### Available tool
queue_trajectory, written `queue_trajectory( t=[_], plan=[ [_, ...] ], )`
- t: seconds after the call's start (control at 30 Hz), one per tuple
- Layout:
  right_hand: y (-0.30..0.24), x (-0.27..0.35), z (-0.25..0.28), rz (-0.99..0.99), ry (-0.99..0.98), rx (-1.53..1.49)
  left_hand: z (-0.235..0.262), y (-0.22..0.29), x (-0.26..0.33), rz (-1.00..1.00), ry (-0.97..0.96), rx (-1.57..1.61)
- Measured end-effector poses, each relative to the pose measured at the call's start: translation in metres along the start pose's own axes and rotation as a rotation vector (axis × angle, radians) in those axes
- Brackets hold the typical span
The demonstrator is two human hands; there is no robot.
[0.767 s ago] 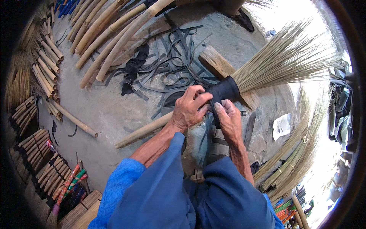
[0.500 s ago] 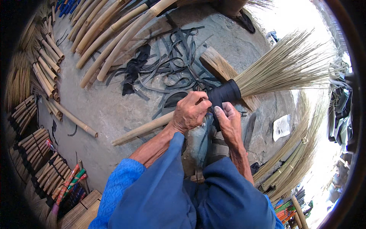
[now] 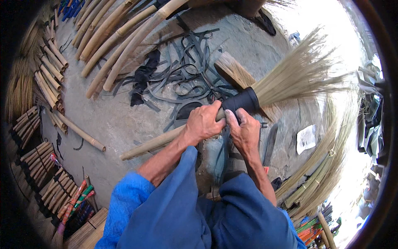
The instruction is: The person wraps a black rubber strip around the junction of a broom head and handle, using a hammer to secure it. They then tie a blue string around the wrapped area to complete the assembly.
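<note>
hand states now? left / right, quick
Left hand: closed around the broom's bamboo handle, just below the black binding.
Right hand: fingers curled at the binding's lower edge; whether it grips anything cannot be told.

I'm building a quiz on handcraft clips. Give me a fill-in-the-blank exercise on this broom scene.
1. Both hands grip the broom just below its ____ binding, on the bamboo handle.
2. The left hand holds the handle; the right hand sits on its ____ side.
3. Loose dark ____ lie on the ground beyond the hands.
4. The person's sleeves are ____.

Missing words: black; right; strips; blue
</note>
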State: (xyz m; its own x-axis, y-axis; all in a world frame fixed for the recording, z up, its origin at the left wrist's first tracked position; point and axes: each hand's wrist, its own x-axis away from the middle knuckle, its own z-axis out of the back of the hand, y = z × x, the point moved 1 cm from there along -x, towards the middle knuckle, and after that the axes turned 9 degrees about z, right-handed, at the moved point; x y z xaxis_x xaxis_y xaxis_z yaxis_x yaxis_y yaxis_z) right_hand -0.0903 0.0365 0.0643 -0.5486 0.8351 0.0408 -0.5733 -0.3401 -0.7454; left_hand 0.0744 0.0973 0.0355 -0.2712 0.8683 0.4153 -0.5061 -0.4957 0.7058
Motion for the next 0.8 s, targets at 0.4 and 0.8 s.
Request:
queue_trajectory(
  t=[0.4, 0.8],
  plan=[
    [-0.018, 0.013, 0.025, -0.489, -0.091, -0.929, -0.016, -0.011, 0.0, 0.103, 0.132, -0.171],
    [0.047, 0.014, -0.018, -0.219, -0.086, -0.496, -0.012, -0.01, 0.004, -0.054, 0.386, -0.022]
  ],
)
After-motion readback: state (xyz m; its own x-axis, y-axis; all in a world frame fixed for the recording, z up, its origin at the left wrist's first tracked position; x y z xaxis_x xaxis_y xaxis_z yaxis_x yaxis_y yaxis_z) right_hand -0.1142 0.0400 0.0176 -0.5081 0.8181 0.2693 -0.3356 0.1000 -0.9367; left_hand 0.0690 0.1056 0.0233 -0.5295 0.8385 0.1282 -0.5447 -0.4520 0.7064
